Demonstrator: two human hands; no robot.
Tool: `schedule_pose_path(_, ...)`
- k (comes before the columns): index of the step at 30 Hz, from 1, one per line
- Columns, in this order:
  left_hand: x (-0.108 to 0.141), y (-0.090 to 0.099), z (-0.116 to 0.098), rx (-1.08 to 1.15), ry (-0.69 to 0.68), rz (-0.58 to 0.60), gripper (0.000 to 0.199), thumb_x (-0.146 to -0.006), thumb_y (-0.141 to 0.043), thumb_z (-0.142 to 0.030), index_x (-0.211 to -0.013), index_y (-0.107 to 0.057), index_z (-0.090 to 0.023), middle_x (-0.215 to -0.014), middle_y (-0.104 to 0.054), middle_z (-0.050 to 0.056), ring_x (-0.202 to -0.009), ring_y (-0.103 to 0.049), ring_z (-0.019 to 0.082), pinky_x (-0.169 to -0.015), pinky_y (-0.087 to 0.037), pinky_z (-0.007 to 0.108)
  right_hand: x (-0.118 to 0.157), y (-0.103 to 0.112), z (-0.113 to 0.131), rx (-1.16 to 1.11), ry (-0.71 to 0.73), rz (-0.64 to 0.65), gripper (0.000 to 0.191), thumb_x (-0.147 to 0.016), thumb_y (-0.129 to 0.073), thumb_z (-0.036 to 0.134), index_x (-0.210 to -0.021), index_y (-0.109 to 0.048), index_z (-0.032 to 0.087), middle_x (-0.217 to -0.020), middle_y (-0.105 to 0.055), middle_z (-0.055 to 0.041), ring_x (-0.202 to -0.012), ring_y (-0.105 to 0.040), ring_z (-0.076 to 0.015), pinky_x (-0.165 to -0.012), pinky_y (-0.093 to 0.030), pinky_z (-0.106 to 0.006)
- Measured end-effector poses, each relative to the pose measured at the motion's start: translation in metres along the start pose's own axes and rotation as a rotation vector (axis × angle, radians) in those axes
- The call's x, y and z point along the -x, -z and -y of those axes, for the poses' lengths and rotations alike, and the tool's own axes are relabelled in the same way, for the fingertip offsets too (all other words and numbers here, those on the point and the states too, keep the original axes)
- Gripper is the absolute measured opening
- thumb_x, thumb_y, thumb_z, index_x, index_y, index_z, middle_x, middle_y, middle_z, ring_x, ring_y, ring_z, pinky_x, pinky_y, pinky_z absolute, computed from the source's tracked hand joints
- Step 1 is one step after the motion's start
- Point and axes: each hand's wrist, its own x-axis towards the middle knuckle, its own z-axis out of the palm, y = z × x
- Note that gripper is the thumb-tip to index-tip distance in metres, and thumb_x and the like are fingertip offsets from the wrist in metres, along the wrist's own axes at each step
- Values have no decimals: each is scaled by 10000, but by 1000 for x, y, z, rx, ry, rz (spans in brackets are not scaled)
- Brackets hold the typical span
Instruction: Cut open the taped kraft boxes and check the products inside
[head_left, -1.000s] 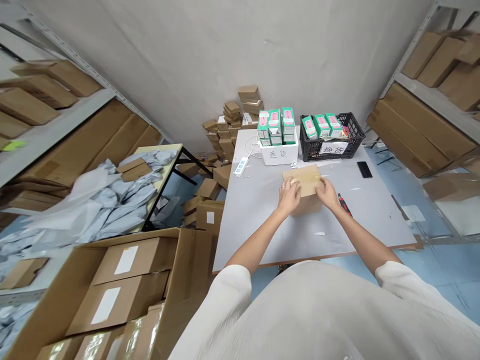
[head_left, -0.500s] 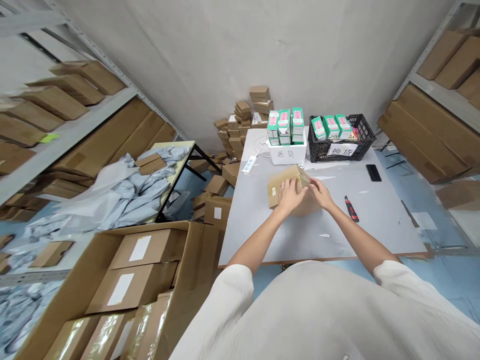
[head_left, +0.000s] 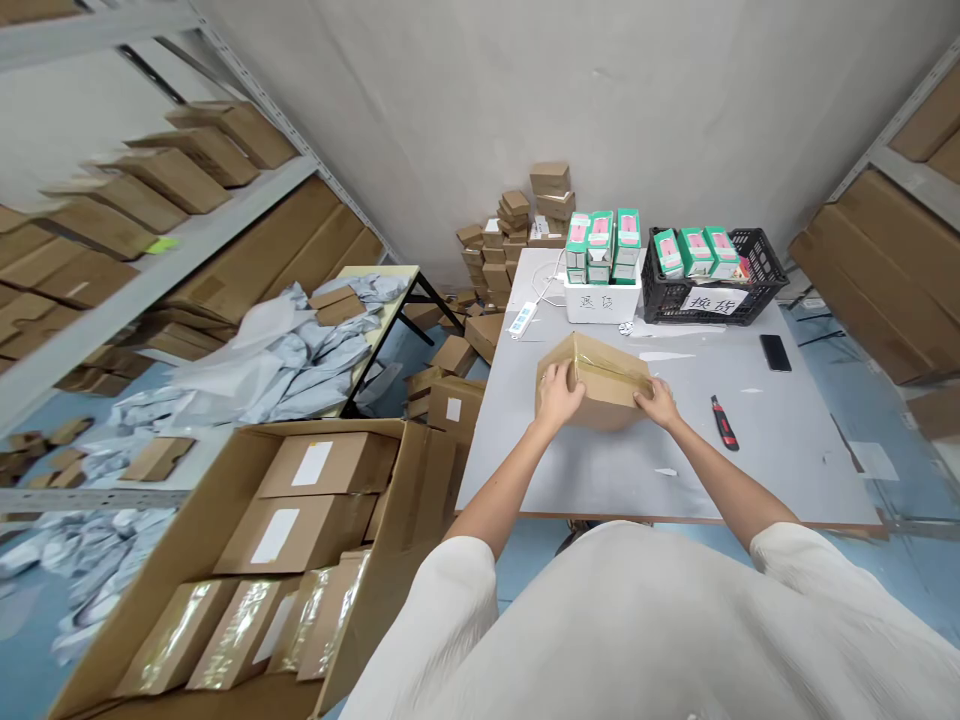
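Observation:
A brown cardboard box (head_left: 611, 385) with shiny tape along its top is held between my two hands over the grey table (head_left: 510, 440). My left hand (head_left: 560, 396) grips its left end, fingers bent over the top edge. At the right end, my right hand (head_left: 658, 402) holds the corner, thumb on the near side. The red and black utility knife (head_left: 724, 423) lies on the table to the right of my right hand. Farther right is a black phone (head_left: 775, 352).
Green and pink boxes stand in a white bin (head_left: 602, 303) and a black crate (head_left: 705, 303) at the table's back. A power strip (head_left: 523, 319) lies left. A large carton (head_left: 427, 480) of taped boxes stands left of the table. Shelves (head_left: 225, 235) flank both sides.
The box has turned, so its taped top now runs from left to right. My hands have moved apart to its two ends. The whole view has shifted slightly.

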Motion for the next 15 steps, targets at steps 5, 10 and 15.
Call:
schedule_pose_path(5,0,8,33,7,70,-16,599,-985,-557,-285,-1584,-556,-295,-1490,-631,122,-1328,-656,351,-1120,-551,495,3,-13,5,-102,-80,68,732,-826,-738,525,-1498,-594,274,-1512,-661,-133,-1413,-614,-343,-1199,-499,-538)
schedule_pose_path(10,1,5,62,124,69,-9,640,-968,-513,-200,-1603,-542,-278,-1449,-662,127,-1282,-690,311,-1111,-568,469,8,-13,13,-120,-75,18,660,-811,-733,458,-1428,-635,244,-1449,-692,-138,-1321,-669,-326,-1150,-538,-537)
schedule_pose_path(15,2,-21,71,274,43,31,667,-948,-518,-171,-1602,-534,-304,-1489,-664,97,-1316,-686,263,-1122,-575,438,16,10,10,-10,-76,-85,648,-782,-710,366,-1405,-664,190,-1461,-660,-173,-1367,-630,-349,-1204,-494,-531)
